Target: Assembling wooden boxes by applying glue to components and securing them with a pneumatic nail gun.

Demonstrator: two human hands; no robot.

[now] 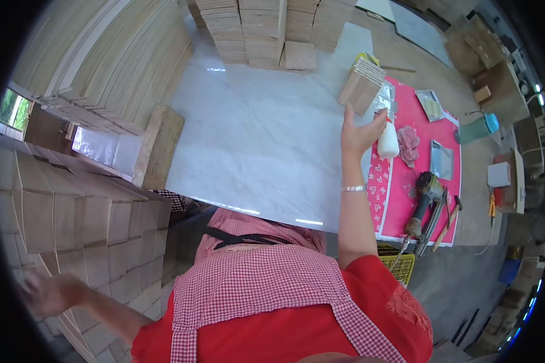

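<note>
My right hand (pixel 362 134) reaches over the far right of the pale marbled tabletop (pixel 254 139), thumb and fingers spread apart. Its thumb is at the near end of a small stack of wooden blocks (pixel 362 88); whether it presses on them I cannot tell. Beside its fingers is a white squeeze bottle (pixel 388 142) with a red cap, overlapping the hand's edge in view. Out at the far left, my left hand (pixel 51 293) is smeared by motion in front of stacked wooden pieces (pixel 97 218); its fingers do not show clearly.
A pink sheet (pixel 406 193) bears a crumpled pink cloth (pixel 408 146), metal trays (pixel 441 160), a nail gun (pixel 427 199) and a hammer (pixel 448 224). Tall stacks of boards (pixel 127 66) border the table's left; more wood (pixel 260 30) stands behind. A teal jar (pixel 478 128) sits right.
</note>
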